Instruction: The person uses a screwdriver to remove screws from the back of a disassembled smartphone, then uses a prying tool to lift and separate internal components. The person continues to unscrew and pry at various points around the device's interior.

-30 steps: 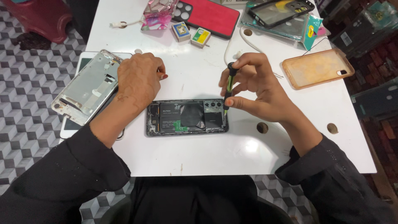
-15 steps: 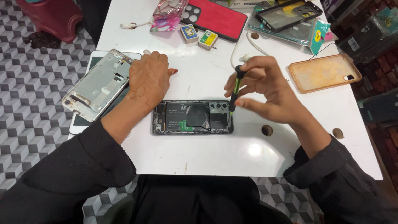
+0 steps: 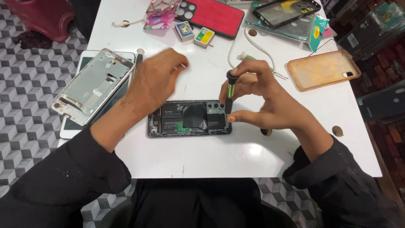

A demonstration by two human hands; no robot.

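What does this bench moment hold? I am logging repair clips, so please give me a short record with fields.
surface: white table
centre: opened phone, back off, insides showing
right hand: holds a green screwdriver upright, tip on the phone's upper right corner
left hand: blurred, above the table left of the phone, grip unclear
left side: bare metal phone frame
far side: red phone case, orange clear case, two small boxes

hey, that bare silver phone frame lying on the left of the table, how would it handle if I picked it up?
The silver phone frame looks like a thin, gutted shell, so it is probably light and may flex if gripped at one end. It lies partly on a white phone, so a push would likely slide it.
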